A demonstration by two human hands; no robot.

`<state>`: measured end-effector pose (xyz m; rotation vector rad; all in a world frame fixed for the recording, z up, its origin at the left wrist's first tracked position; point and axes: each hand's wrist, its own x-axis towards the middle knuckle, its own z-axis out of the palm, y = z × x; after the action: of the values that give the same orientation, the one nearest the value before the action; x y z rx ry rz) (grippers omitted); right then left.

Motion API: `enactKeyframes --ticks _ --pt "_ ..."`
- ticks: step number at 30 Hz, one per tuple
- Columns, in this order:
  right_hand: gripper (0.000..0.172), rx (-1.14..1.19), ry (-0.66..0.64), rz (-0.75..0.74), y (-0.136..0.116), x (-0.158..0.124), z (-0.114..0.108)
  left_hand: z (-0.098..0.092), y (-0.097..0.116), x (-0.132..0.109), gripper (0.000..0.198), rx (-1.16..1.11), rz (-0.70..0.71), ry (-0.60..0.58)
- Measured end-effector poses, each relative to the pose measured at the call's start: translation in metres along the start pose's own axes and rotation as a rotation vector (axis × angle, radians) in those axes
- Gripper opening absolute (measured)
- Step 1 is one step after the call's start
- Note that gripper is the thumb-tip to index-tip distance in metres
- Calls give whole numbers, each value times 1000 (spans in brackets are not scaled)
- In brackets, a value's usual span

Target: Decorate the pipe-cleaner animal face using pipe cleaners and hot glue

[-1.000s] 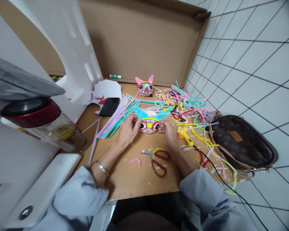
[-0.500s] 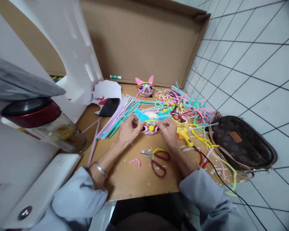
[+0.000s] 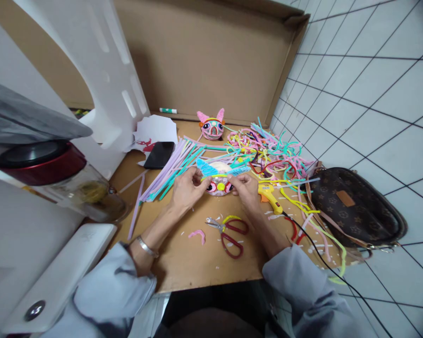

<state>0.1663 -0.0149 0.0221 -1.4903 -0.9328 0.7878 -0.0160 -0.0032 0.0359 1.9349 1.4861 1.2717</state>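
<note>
Between my hands is a small animal head figure [image 3: 220, 187] with blue ears, a yellow band, a yellow nose and pink-rimmed eyes. My left hand [image 3: 190, 188] grips its left side, thumb on the yellow band below the blue ear. On the other side my right hand [image 3: 246, 190] pinches it near the band and the right eye. The fingertips behind the figure are partly hidden. Red-handled scissors [image 3: 229, 231] lie open on the table below it, next to a curved pink piece [image 3: 198, 235]. A yellow glue gun [image 3: 270, 199] rests just right of my right hand.
Behind are a finished-looking pink-eared head [image 3: 212, 129], lilac and teal strips [image 3: 169, 169] and a tangled colourful pile [image 3: 268, 150]. A phone [image 3: 159, 155] lies left. A brown bag [image 3: 356, 206] and black cord [image 3: 313, 246] are right; a red-lidded jar [image 3: 95, 192] stands far left.
Both hands keep their hold on the figure, with hardly any movement. The whole view has shifted very slightly.
</note>
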Motion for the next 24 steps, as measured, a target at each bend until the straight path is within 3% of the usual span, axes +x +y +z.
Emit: enactKeyframes --ticks 24 --pt "46 26 -22 22 1 2 -1 -1 -1 1 32 -36 -29 -34"
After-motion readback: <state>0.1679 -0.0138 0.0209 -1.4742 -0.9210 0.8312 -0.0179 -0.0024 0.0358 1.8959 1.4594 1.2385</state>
